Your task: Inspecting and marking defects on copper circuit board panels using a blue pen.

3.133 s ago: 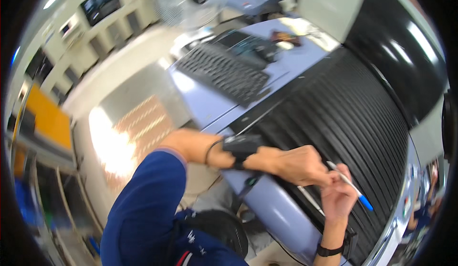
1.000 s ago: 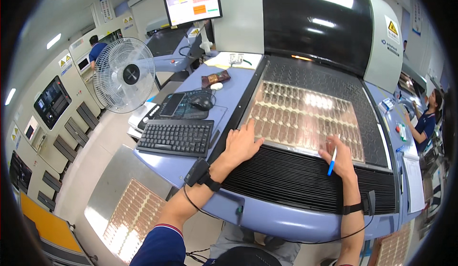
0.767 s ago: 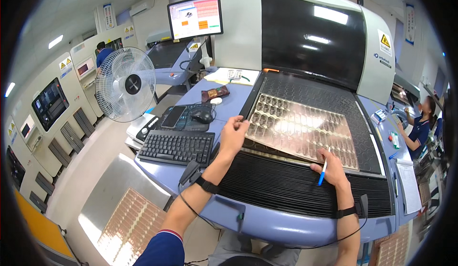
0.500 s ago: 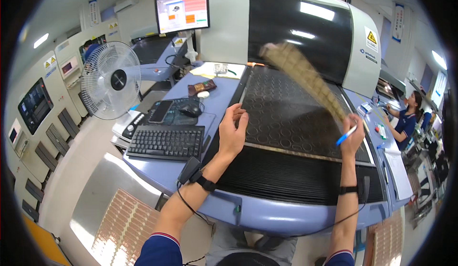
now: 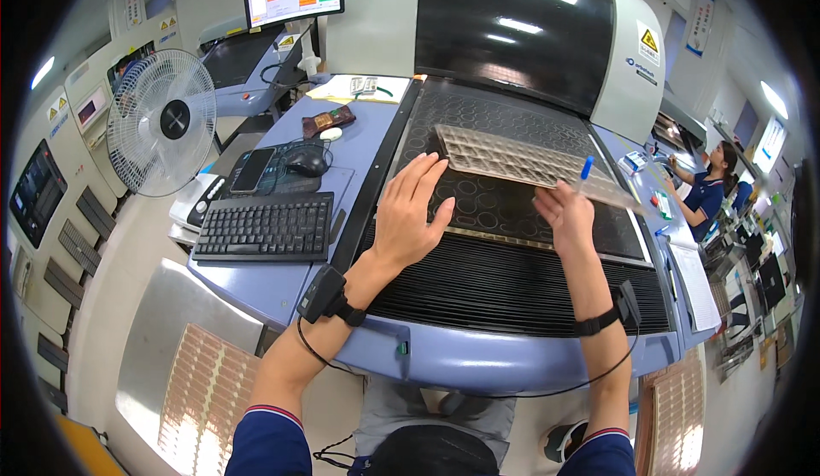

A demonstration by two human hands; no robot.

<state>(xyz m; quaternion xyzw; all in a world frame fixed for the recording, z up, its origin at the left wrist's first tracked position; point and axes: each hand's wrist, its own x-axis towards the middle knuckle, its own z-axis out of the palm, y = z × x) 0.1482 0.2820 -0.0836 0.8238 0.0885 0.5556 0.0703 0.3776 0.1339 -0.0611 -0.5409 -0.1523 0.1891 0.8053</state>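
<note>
My right hand [image 5: 567,220] grips the near edge of a thin, tan printed circuit panel [image 5: 521,162]. The panel is held tilted above the machine bed, its right end smeared by motion. A blue-capped pen [image 5: 587,169] sticks up from the same hand. My left hand [image 5: 412,211] is open, with fingers stretched toward the panel's left corner; whether the fingertips touch it I cannot tell. Beneath lies the dark machine bed [image 5: 444,105], patterned with rings.
Left of the bed are a keyboard [image 5: 266,227], a mouse [image 5: 306,163], a phone [image 5: 254,170] and a brown wrapper [image 5: 328,122]. A fan [image 5: 162,126] stands farther left. Copper-patterned panels [image 5: 205,391] lie low at left and right. A co-worker [image 5: 711,186] is at the far right.
The panel has swung down from a raised, steep slant to a flatter tilt over the bed. My left hand has opened out, and my right hand has shifted left. The view has shifted too.
</note>
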